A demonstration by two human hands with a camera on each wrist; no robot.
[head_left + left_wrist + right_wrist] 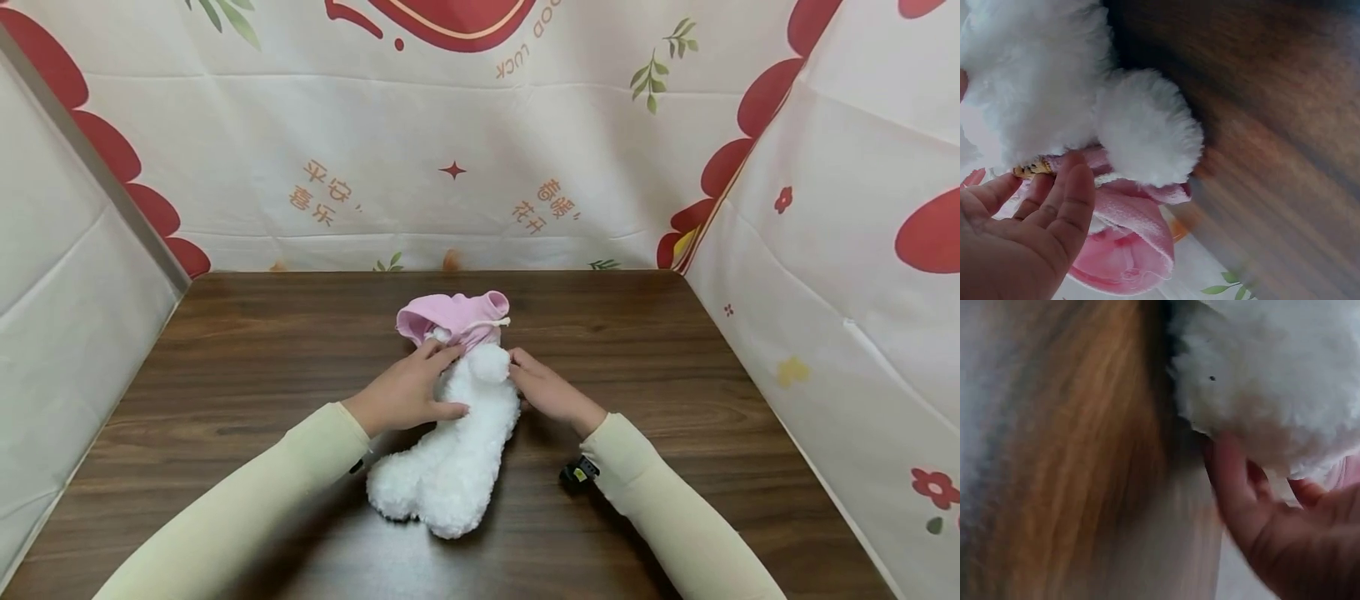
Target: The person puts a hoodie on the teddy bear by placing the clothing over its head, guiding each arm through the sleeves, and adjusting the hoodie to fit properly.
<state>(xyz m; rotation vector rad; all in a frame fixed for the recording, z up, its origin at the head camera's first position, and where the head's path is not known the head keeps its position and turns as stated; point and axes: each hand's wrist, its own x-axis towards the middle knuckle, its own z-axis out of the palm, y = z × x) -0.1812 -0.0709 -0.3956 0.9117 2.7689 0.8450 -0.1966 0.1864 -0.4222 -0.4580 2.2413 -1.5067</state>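
A white fluffy plush (468,450) lies on the brown table, its two rounded ends toward the near edge. Pink cloth (453,315) with a white cord covers its far end, with an open hem facing left. My left hand (408,392) rests on the plush's left side, thumb on the fur and fingers at the lower edge of the pink cloth (1125,250). In the left wrist view those fingers touch a small yellow patterned piece (1034,167). My right hand (551,390) touches the right side beside a round fluffy tuft (489,363); its fingertips are partly hidden under the fur.
The wooden table (637,333) is bordered by white printed cloth (420,125) at the back and on both sides. A small black device (579,473) is at my right sleeve (660,492), and my left sleeve (247,500) crosses the near left part.
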